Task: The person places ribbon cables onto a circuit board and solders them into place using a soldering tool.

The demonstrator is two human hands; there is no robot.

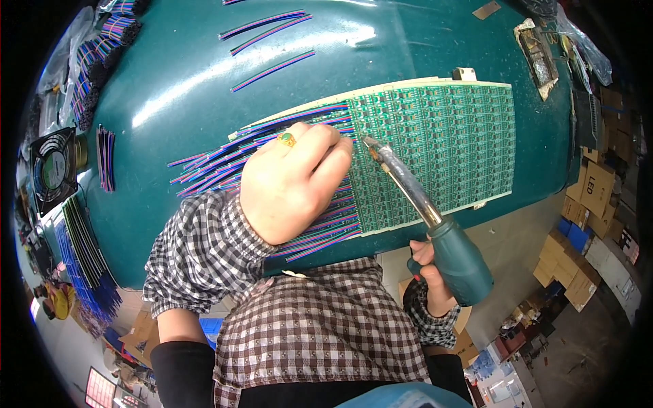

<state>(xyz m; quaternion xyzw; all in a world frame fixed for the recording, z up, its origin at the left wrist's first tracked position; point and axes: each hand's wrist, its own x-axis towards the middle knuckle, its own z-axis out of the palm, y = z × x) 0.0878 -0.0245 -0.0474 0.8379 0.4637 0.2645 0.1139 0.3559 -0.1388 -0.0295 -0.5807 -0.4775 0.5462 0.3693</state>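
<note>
A large green circuit board panel [435, 143] lies on the table, packed with rows of small parts. Along its left edge runs a row of multicoloured ribbon wires [204, 170], fanning out leftward. My left hand [292, 180], wearing a ring, is closed over these wires, its fingertips pinched at the board's edge around a ribbon wire whose end they hide. Gripped in my right hand [435, 275], below the panel, is a soldering gun [462, 262] with a dark green body. Its metal tip points up and left, close to the board beside my left fingertips; contact cannot be made out.
Several loose ribbon wires [272, 71] lie on the green table [170, 41] beyond the panel. Wire bundles [105, 160] and a black fan [54, 170] stand at the left. A worn metal tray [536, 58] sits far right. Cardboard boxes [588, 190] are off the table's right side.
</note>
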